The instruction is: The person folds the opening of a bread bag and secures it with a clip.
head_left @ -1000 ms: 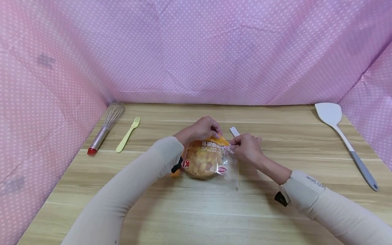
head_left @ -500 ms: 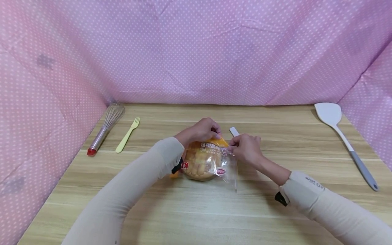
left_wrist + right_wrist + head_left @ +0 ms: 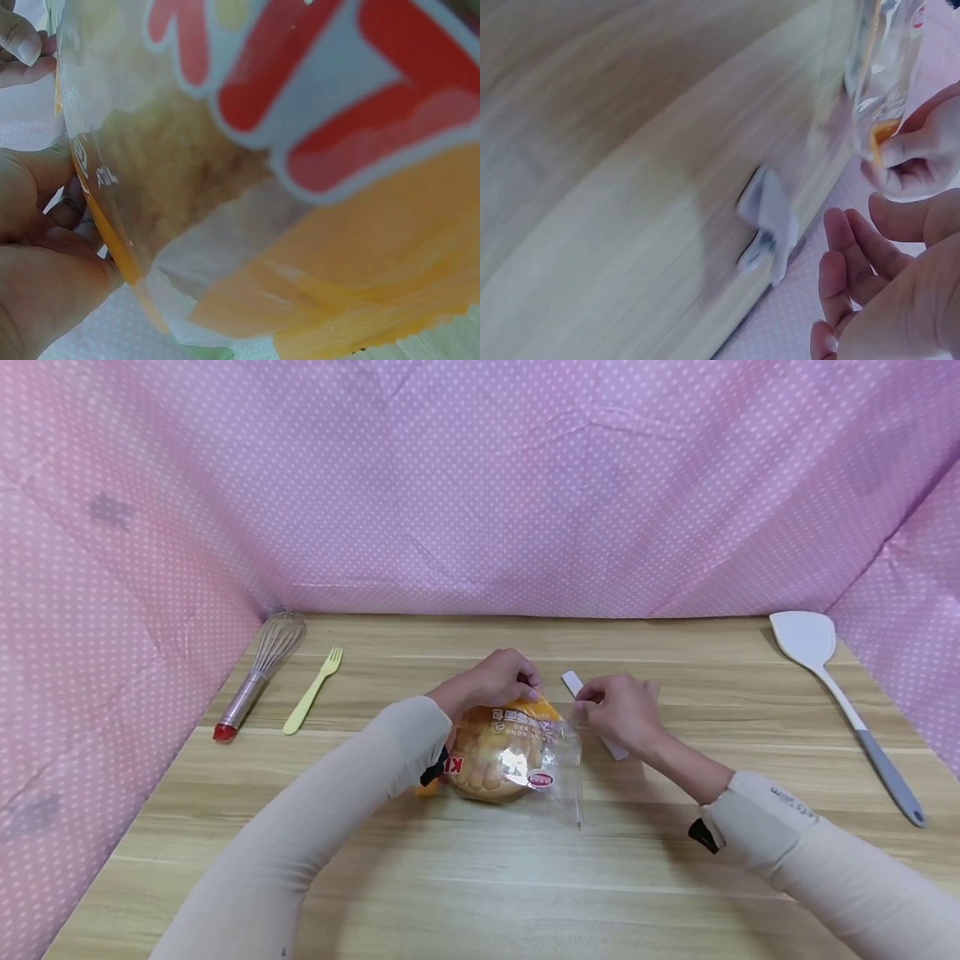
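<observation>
A clear plastic bread bag (image 3: 561, 789) with an orange edge and red print holds a round scored bread (image 3: 483, 768). My left hand (image 3: 498, 678) pinches the bag's far orange edge between thumb and fingers. In the left wrist view the bag (image 3: 360, 262) fills most of the picture. Just right of the bag, my right hand (image 3: 621, 710) holds nothing; the right wrist view has its fingers (image 3: 844, 247) loosely bent and apart from the bag. Below that hand a slim white clip (image 3: 572, 682) lies slantwise on the table, partly covered in the head view.
A whisk (image 3: 262, 672) with a red end and a pale yellow fork (image 3: 313, 691) lie on the left of the wooden table (image 3: 480, 877). On the right is a white spatula (image 3: 806, 639) with a grey handle. Pink dotted cloth (image 3: 480, 485) hangs around the back and sides.
My right hand has let go of the bag's edge and moved right, over the white clip. More of the clip shows now. My left hand keeps its pinch on the bag.
</observation>
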Demonstrator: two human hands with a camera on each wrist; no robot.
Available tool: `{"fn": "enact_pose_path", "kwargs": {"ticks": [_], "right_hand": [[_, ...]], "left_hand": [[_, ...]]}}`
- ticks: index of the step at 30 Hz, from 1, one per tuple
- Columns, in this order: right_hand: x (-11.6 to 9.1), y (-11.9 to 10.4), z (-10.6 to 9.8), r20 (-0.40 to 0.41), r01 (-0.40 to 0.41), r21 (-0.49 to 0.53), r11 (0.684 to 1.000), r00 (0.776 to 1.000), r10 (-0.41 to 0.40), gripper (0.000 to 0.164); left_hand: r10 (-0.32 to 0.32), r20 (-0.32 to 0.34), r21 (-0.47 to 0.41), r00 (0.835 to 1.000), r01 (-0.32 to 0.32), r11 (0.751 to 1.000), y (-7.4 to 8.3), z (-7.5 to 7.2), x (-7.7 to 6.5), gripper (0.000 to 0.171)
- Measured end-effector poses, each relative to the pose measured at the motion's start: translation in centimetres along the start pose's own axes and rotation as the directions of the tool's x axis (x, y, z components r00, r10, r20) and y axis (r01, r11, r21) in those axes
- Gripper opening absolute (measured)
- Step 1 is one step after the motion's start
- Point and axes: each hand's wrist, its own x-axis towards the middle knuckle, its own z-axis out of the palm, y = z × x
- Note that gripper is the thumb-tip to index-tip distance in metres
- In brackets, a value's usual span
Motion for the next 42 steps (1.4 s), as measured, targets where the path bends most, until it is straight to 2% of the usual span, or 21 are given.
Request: {"fn": "enact_pose_path", "kwargs": {"ticks": [8,17,24,30,42], "right_hand": [[0.4,2.0,-0.2,-0.125,0.011,-0.131,0.991,0.992,-0.027,0.014],[0.7,3.2,-0.6,-0.095,-0.056,-0.264,0.963,0.995,0.032,0.022],[0.7,3.6,-0.3,-0.084,-0.058,-0.256,0.965,0.996,0.038,0.026],[0.7,3.4,-0.2,-0.081,-0.065,-0.258,0.964,0.996,0.046,0.022],[0.9,2.9,-0.4,-0.01,-0.095,-0.189,0.977,0.995,0.095,0.02]], "left_hand": [[-0.013,0.001,0.014,1.0,0.013,1.0,0.1,-0.1,-0.1,0.008],[-0.007,-0.001,0.038,1.0,0.007,0.999,0.0,0.0,0.0,0.008],[-0.009,0.001,0.037,1.0,0.009,0.999,0.0,0.0,0.0,0.008],[-0.012,0.006,0.019,1.0,0.012,1.0,-0.1,0.1,0.0,0.008],[-0.028,0.018,0.013,0.999,0.027,1.0,0.0,0.0,0.1,0.008]]}}
